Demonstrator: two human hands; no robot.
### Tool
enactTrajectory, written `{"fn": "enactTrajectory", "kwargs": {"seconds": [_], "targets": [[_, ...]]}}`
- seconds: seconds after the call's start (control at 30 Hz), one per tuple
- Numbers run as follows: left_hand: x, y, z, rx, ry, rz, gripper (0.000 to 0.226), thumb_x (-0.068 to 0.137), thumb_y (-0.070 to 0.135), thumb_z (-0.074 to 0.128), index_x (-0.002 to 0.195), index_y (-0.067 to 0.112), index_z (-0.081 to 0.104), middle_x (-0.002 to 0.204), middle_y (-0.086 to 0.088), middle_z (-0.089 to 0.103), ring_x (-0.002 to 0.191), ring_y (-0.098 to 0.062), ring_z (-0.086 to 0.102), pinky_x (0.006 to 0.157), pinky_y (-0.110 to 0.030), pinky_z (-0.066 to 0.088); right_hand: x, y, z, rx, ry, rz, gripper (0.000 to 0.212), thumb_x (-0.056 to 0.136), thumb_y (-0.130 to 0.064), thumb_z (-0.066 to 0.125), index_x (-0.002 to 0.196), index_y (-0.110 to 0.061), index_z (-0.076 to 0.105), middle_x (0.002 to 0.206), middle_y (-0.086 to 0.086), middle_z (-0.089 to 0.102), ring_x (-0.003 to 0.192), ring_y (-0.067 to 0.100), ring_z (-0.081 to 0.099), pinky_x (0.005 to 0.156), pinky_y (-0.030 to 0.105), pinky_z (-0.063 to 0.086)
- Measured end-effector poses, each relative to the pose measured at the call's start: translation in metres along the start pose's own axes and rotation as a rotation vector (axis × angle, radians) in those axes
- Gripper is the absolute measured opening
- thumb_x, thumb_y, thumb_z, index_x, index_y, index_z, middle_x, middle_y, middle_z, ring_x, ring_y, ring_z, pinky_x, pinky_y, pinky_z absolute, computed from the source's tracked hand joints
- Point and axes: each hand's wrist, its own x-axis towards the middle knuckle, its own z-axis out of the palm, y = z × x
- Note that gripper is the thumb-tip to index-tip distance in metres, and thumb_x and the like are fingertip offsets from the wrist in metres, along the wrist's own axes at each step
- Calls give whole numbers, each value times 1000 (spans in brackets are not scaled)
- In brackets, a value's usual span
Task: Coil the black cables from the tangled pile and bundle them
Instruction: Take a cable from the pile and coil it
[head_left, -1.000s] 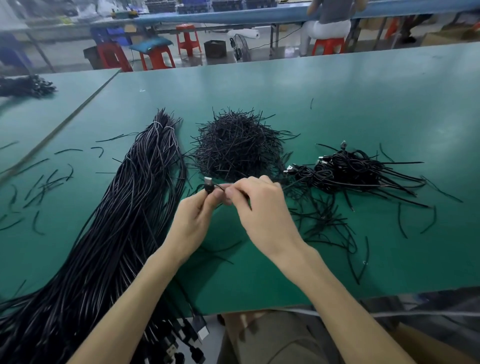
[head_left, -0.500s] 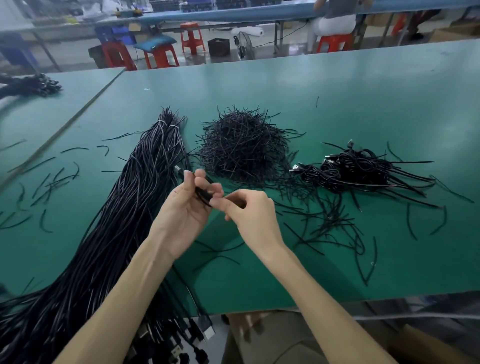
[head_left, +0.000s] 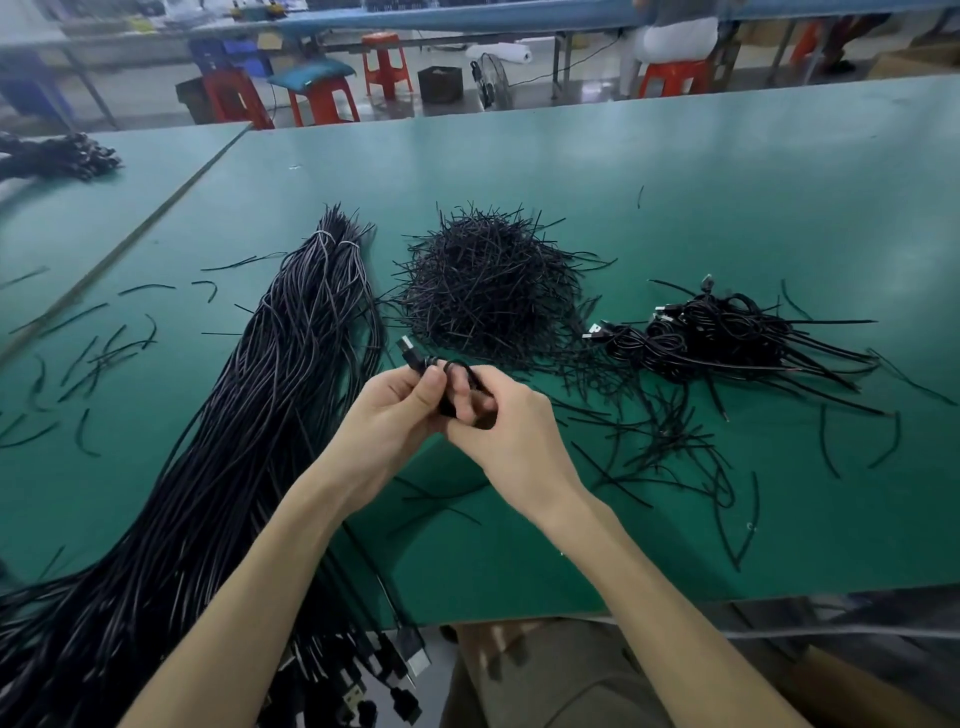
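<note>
**Operator:** How do my hands sit?

**Spotter:** Your left hand (head_left: 392, 415) and right hand (head_left: 511, 434) meet above the desk (head_left: 675, 182), forearms coming in from the near edge. Your left fingers (head_left: 431, 395) are curled round a small coiled black cable (head_left: 460, 370), with the thumb laid over it. Its plug (head_left: 409, 349) sticks out up and to the left, past your thumb. Your right fingers are curled too and pinch the same loop from the other side. Both hands touch each other at the coil.

**Operator:** And what's around me?

**Spotter:** To your left lies the long bundle of black cables (head_left: 249, 415). It runs from mid-desk to the near edge, where its plugs hang over. Straight beyond your hands is a heap of short black ties (head_left: 488, 291), just beside the bundle's far end. To your right sits a pile of coiled cables (head_left: 727, 338), well apart from your hands. Loose ties (head_left: 670, 447) lie scattered between that pile and your right wrist, and more lie far left. Your hands hide part of the coil, so I cannot tell how many turns it has. Red stools (head_left: 384, 62) stand past the desk.
</note>
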Motion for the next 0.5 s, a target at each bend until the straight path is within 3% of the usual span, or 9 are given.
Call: {"fn": "enactTrajectory", "kwargs": {"seconds": [0.1, 0.2, 0.3, 0.4, 0.5], "targets": [[0, -6, -1, 191, 23, 45, 32, 102, 32, 51, 97, 7, 69, 86, -11, 70, 92, -26, 69, 87, -33, 55, -1, -2, -5, -252, -37, -43, 12, 93, -25, 67, 97, -22, 56, 90, -6, 59, 81, 18, 58, 75, 43, 53], [0, -7, -1, 433, 64, 141, 29, 103, 27, 48, 93, 11, 71, 88, 3, 73, 89, -12, 68, 86, -21, 51, -1, -6, -11, -416, -30, -98, 12, 98, -28, 62, 106, -21, 56, 97, -4, 56, 87, 23, 60, 77, 45, 52], [0, -6, -2, 595, 97, 184, 27, 100, 29, 50, 88, 20, 72, 77, 17, 67, 71, 2, 57, 71, -12, 43, -2, -7, -16, -524, -43, -135, 12, 100, -27, 60, 106, -18, 54, 94, -4, 50, 83, 25, 58, 72, 44, 50], [0, -7, -3, 520, 178, 106, 15, 91, 30, 65, 92, 19, 76, 67, 5, 68, 61, -6, 58, 64, -16, 47, -4, -3, -21, -638, -97, -156, 11, 106, -26, 51, 110, -17, 54, 95, -2, 49, 81, 27, 59, 71, 44, 49], [0, -9, -1, 519, 216, 38, 19, 78, 35, 76, 87, 17, 76, 64, -2, 70, 56, -9, 62, 59, -20, 51, -5, 1, -24, -700, -119, -168, 10, 106, -14, 47, 110, -16, 56, 97, 0, 52, 81, 29, 61, 73, 45, 50]]}}
